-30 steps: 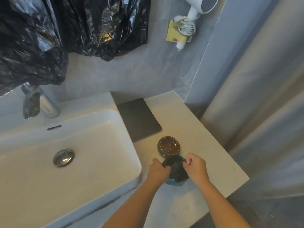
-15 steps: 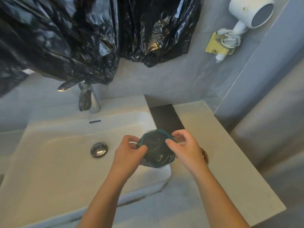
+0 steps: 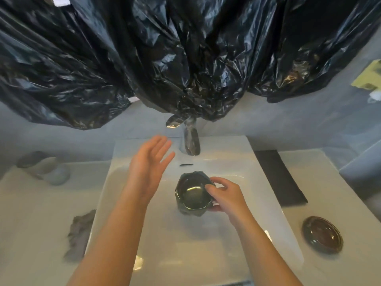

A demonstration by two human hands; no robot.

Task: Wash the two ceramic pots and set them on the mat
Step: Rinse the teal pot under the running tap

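Most of the upper view is black plastic sheeting (image 3: 185, 58), hanging well above the grip. We read it as a cover for the wall. It drapes onto the top of the faucet (image 3: 190, 141), so the handle is partly hidden.

Basin (image 3: 237, 244) sits directly under the grip. We hold the pot over it so runoff lands in the sink, not on the counter (image 3: 309, 166).

Mat (image 3: 278, 178) lies flat on the counter, right of the grip and near it. We take it as the drop-off spot, set just beside the basin for a short carry.

Left hand (image 3: 148, 168) is up and left of the grip, fingers straight, holding nothing, near the faucet. Our guess: it goes for the tap next, which is why one hand carries alone.

Right hand (image 3: 226, 195) grips the green pot (image 3: 192, 195) with fingers curled over its right rim. The pot is mouth up, in front of the spout. No water stream visible.

Brown pot (image 3: 322, 235) is parked on the counter right of the grip, well apart, past the mat's near end – waiting its turn, we judge.

Grey cloth (image 3: 79, 234) lies left of the grip, off the basin edge.

Green pot look: dark glossy glaze, faceted walls, angular rim, bright highlight inside – water or just glaze, we can't tell. Slick surface, so a wet one-hand hold looks marginal.
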